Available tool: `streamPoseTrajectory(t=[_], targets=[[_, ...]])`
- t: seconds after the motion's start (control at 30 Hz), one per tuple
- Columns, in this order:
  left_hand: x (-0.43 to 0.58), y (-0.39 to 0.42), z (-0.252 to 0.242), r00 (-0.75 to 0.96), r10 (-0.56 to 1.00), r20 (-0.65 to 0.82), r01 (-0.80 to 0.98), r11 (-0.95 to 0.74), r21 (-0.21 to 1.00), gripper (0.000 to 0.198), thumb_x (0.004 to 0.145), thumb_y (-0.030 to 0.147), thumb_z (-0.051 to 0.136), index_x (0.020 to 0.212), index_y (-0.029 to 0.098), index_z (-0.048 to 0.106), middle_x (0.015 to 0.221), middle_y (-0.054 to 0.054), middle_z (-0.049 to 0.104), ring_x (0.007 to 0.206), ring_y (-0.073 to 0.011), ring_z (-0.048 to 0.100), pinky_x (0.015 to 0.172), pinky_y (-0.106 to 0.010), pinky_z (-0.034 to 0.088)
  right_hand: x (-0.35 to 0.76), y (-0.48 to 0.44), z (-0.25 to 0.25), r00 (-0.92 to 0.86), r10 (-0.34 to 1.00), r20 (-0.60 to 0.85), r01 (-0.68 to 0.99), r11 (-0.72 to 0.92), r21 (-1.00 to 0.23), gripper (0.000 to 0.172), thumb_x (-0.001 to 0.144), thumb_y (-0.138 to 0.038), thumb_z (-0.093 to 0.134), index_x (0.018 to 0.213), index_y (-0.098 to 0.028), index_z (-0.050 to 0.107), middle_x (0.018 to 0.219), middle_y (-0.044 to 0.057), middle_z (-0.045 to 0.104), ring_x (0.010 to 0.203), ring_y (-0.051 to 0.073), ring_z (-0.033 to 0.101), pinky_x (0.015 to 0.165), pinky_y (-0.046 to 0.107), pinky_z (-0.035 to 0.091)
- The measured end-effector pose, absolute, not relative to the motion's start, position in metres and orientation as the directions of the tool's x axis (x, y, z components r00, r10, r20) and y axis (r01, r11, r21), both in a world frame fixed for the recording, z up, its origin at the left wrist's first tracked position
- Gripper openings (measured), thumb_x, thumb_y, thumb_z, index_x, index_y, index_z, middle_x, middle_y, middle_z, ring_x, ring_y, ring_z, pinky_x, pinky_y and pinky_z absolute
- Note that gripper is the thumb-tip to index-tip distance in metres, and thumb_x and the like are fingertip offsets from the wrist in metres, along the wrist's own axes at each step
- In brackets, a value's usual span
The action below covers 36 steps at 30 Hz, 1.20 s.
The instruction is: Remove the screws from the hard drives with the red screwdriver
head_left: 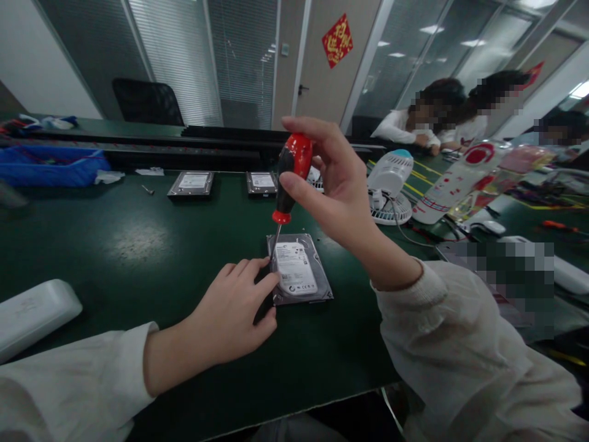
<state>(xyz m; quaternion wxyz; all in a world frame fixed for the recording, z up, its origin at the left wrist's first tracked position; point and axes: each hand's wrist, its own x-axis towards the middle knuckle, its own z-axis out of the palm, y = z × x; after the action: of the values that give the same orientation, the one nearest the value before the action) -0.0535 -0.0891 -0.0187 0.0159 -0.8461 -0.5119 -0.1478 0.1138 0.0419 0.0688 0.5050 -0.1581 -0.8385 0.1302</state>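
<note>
hard drive (299, 270) | white label, print too small | red door sign (337, 40) unreadable

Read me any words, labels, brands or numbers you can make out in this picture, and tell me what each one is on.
No text is legible enough to quote.
Hard drive label: print too small.
Two far hard drives: white labels, too blurred.
Red door decoration: a gold character, blurred, unreadable.
Red and white package: printing too blurred.
Screwdriver: no marking seen.

Two spare hard drives (191, 183) (261, 182) ahead of me, white desk fan (390, 184) beside, blue bin (48, 164) far left, co-workers (432, 120) beyond.
</note>
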Motion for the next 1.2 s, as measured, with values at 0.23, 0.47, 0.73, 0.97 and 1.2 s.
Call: streamPoseTrajectory(t=[0.23, 0.47, 0.73, 0.97, 1.2], targets=[[-0.0539, -0.0891, -0.0174, 0.436, 0.866, 0.246, 0.870, -0.475, 0.133, 0.040, 0.086, 0.029, 0.056, 0.125, 0.019, 0.059, 0.135, -0.018, 0.055, 0.116, -0.0336, 0.056, 0.093, -0.053, 0.049, 0.1154, 0.0440, 0.0678, -0.503, 0.339, 0.795, 0.042, 0.928, -0.369, 0.049, 0.096, -0.038, 0.048, 0.145, -0.035, 0.041, 0.153, 0.000, 0.047, 0.134, 0.020, 0.054, 0.118, 0.039, 0.042], [-0.0532, -0.0883, -0.0177, 0.433, 0.867, 0.248, 0.872, -0.472, 0.126, 0.040, 0.087, 0.029, 0.055, 0.125, 0.019, 0.059, 0.135, -0.018, 0.055, 0.117, -0.0341, 0.055, 0.093, -0.053, 0.049, 0.1127, 0.0416, 0.0681, -0.467, 0.349, 0.812, 0.043, 0.927, -0.374, 0.046, 0.093, -0.044, 0.056, 0.138, -0.034, 0.049, 0.150, 0.000, 0.050, 0.132, 0.021, 0.055, 0.113, 0.037, 0.048], [-0.0531, -0.0896, -0.0157, 0.437, 0.867, 0.239, 0.869, -0.476, 0.136, 0.040, 0.087, 0.029, 0.055, 0.125, 0.019, 0.059, 0.135, -0.019, 0.055, 0.116, -0.0344, 0.055, 0.094, -0.053, 0.048, 0.1129, 0.0463, 0.0673, -0.508, 0.314, 0.802, -0.063, 0.915, -0.398, 0.050, 0.095, -0.049, 0.050, 0.143, -0.037, 0.044, 0.153, -0.003, 0.046, 0.137, 0.023, 0.052, 0.113, 0.037, 0.047], [-0.0537, -0.0894, -0.0163, 0.442, 0.865, 0.238, 0.868, -0.479, 0.127, 0.040, 0.085, 0.025, 0.055, 0.125, 0.019, 0.059, 0.135, -0.018, 0.055, 0.115, -0.0335, 0.056, 0.093, -0.052, 0.049, 0.1116, 0.0464, 0.0671, -0.487, 0.343, 0.803, -0.013, 0.916, -0.400, 0.052, 0.092, -0.040, 0.054, 0.143, -0.036, 0.043, 0.153, -0.001, 0.046, 0.134, 0.022, 0.054, 0.110, 0.036, 0.050], [-0.0534, -0.0898, -0.0170, 0.434, 0.869, 0.239, 0.873, -0.471, 0.126, 0.040, 0.086, 0.027, 0.055, 0.125, 0.020, 0.059, 0.135, -0.017, 0.055, 0.116, -0.0326, 0.055, 0.093, -0.051, 0.048, 0.1128, 0.0464, 0.0654, -0.463, 0.329, 0.823, 0.020, 0.932, -0.361, 0.049, 0.091, -0.044, 0.059, 0.137, -0.034, 0.048, 0.149, 0.000, 0.049, 0.130, 0.023, 0.057, 0.104, 0.037, 0.055]])
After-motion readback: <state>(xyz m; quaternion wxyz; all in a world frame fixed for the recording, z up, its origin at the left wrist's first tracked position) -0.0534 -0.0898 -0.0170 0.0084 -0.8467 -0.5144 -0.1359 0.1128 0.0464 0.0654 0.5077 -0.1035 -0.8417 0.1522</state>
